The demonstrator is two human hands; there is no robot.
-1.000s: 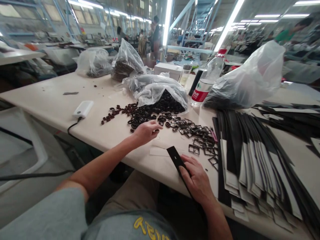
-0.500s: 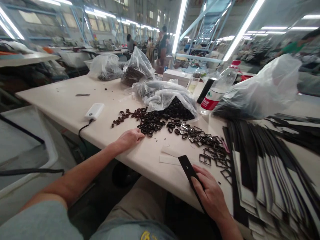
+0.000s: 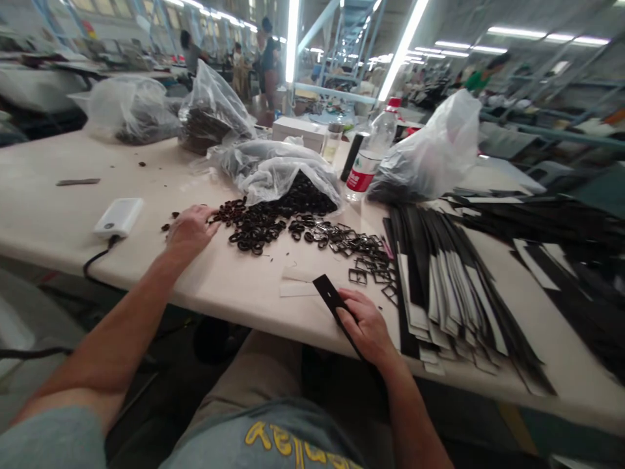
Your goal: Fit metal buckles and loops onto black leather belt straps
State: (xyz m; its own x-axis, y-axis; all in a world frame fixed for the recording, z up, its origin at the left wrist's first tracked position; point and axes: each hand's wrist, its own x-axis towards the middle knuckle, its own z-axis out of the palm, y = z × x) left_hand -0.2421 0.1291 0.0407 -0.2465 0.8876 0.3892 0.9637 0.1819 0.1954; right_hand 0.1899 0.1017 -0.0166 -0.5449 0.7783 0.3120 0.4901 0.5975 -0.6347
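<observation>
My right hand (image 3: 367, 326) is closed on a black belt strap (image 3: 328, 294), whose pointed end lies on the table near the front edge. My left hand (image 3: 188, 229) rests palm down on the table at the left end of a spill of small dark rings (image 3: 254, 225); its fingers are loosely curled and I cannot see anything in them. To the right of the rings lies a scatter of metal buckles (image 3: 364, 257). The rings pour out of an open clear bag (image 3: 283, 176).
A fanned stack of black and white belt straps (image 3: 449, 286) fills the table's right side. A white power bank (image 3: 118, 217) with a cable lies at the left. Plastic bags (image 3: 430, 156), a water bottle (image 3: 371, 159) and a white box (image 3: 300, 130) stand behind. People work at far tables.
My left hand has slid left along the ring pile, from its middle to its left end. My right hand has stayed on the strap. The view has shifted right.
</observation>
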